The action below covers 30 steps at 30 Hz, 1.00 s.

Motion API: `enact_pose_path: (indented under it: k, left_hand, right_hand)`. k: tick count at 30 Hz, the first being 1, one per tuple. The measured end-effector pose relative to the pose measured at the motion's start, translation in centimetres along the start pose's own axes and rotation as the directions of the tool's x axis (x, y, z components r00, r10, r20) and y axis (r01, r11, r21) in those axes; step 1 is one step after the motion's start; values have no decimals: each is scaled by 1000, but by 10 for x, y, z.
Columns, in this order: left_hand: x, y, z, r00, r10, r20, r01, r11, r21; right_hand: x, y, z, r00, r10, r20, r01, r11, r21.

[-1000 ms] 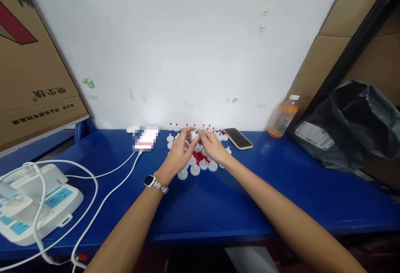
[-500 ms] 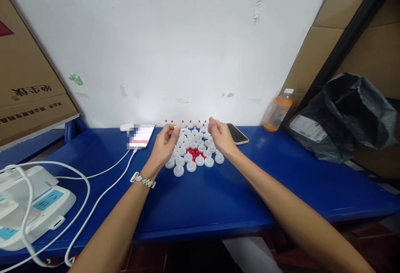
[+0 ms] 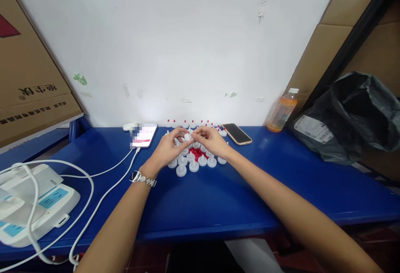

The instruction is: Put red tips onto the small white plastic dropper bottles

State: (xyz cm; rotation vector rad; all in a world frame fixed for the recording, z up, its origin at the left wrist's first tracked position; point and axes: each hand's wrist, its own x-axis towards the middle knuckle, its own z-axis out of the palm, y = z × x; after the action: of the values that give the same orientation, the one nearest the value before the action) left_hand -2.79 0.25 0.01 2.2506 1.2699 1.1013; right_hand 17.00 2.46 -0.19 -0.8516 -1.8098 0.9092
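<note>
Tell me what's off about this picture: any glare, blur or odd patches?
In the head view, a pale glow lights the wall behind the lit phone; in the head view, blocky pixels hide part of that phone; also in the head view, the white piece between the left hand and right hand looks soft, its fine detail unreadable.

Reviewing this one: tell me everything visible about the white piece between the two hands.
The white piece is small and looks like translucent plastic; its finer shape is blurred and partly covered by fingers. It appears to be held up off the blue table, among the white spouted caps as seen from here. The left hand holds it between thumb and fingers. The right hand has its fingertips at the piece's right side; whether they grip it cannot be told.
</note>
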Motion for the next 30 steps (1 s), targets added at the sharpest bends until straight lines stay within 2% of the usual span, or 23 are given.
enact_pose_path:
  k: [3, 6, 8, 10, 13, 15, 19, 22, 25, 30]
  left_hand:
    - [0, -10, -6, 997, -62, -41, 65, 996, 61]
    - [-1, -26, -14, 984, -139, -115, 159, 968, 193]
    - [-3, -35, -17, 979, -159, -125, 189, 940, 285]
    - [-4, -38, -17, 981, -165, -103, 191, 921, 340]
    - [-5, -37, -14, 985, -161, -69, 175, 911, 373]
    - [-5, -34, -11, 985, -165, -48, 170, 907, 386]
    - [-6, -27, -10, 982, -188, -26, 183, 901, 394]
    - [-7, -22, -11, 977, -210, -31, 204, 891, 406]
    - [-6, -20, -12, 971, -237, -37, 230, 877, 422]
    - [-5, -23, -9, 965, -261, -30, 248, 865, 435]
  right_hand:
    - [20, 0, 10, 997, -47, -62, 48, 999, 18]
    - [51, 5, 20, 989, -69, -129, 46, 983, -176]
    - [73, 11, 26, 993, -48, -105, 12, 947, -322]
    - [94, 19, 34, 997, -26, -74, -11, 887, -462]
    - [114, 29, 44, 1000, 18, -17, -25, 723, -691]
    - [122, 34, 47, 997, 73, 30, -23, 632, -775]
    - [130, 40, 46, 982, 166, 94, -24, 593, -805]
    - [140, 41, 43, 975, 204, 93, -44, 581, -813]
    - [155, 42, 48, 974, 224, 45, -90, 558, -825]
    - [175, 48, 68, 970, 236, -63, -181, 518, -836]
